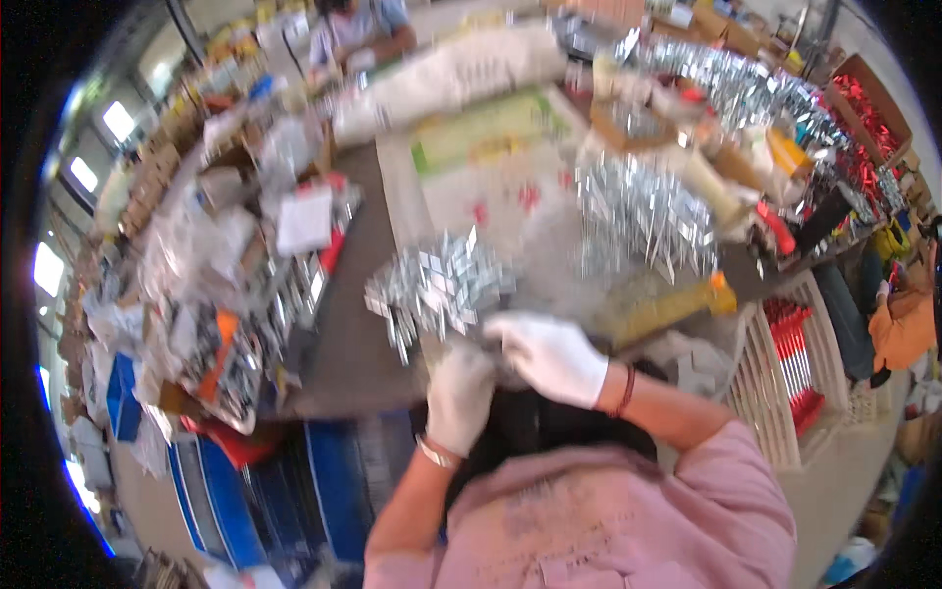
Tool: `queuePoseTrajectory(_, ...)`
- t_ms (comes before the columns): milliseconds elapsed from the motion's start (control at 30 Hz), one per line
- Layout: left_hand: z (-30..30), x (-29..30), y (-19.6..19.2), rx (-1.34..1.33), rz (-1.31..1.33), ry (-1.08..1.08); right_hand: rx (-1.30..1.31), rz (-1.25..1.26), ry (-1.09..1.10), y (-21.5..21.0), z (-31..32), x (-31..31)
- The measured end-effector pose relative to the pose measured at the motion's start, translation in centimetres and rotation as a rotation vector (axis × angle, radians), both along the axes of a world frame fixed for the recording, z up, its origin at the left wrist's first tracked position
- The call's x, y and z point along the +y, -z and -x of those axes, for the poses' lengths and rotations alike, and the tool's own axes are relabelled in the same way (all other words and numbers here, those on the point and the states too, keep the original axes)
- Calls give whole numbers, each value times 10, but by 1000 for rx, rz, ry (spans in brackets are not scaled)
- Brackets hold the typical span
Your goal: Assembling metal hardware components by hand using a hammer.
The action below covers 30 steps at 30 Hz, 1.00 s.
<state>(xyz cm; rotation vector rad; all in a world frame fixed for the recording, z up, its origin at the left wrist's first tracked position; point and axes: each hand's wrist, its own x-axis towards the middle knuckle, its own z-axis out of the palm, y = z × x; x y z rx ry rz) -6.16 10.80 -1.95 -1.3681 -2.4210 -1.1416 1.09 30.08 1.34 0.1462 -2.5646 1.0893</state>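
Both hands wear white gloves and meet close together at the near edge of the table (343, 353). My left hand (459, 393) is closed, its fingers curled at the near edge of a pile of shiny silver strips (442, 280). Coming in from the right, my right hand (551, 358) has its fingers bent and drawn together toward the left one. Whatever lies between the fingertips is too small and blurred to name. A second heap of silver strips (648, 211) lies beyond, to the right, on a pale printed sheet (412, 201).
Clear plastic bags (196, 245) and mixed parts crowd the left side. A yellow strip (667, 312) lies near the right front edge. White crates with red pieces (793, 363) stand at the right, blue panels (339, 481) below left. Other people (358, 34) (903, 329) are at far left and right.
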Motion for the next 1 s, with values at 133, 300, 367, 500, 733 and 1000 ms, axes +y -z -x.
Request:
queuePoseTrajectory(133, 2, 8, -5, 17, -55, -13, -54, 158, 70, 3, -4, 13)
queuePoseTrajectory(300, 3, 7, 12, -58, -39, -61, -210, 193, 69, 16, -4, 10)
queuePoseTrajectory(367, -2, 5, 11, -61, -49, -70, -232, 200, 46, 15, -8, 5)
queuePoseTrajectory(500, -7, 0, 11, -62, -62, -58, -223, 163, 25, 16, -10, 1)
queuePoseTrajectory(733, -6, 1, 14, -73, -100, -43, -115, -2, 3, 14, -7, -3)
queuePoseTrajectory(1000, -1, 3, 18, -146, -71, -47, -15, -399, -10, -5, -13, 0)
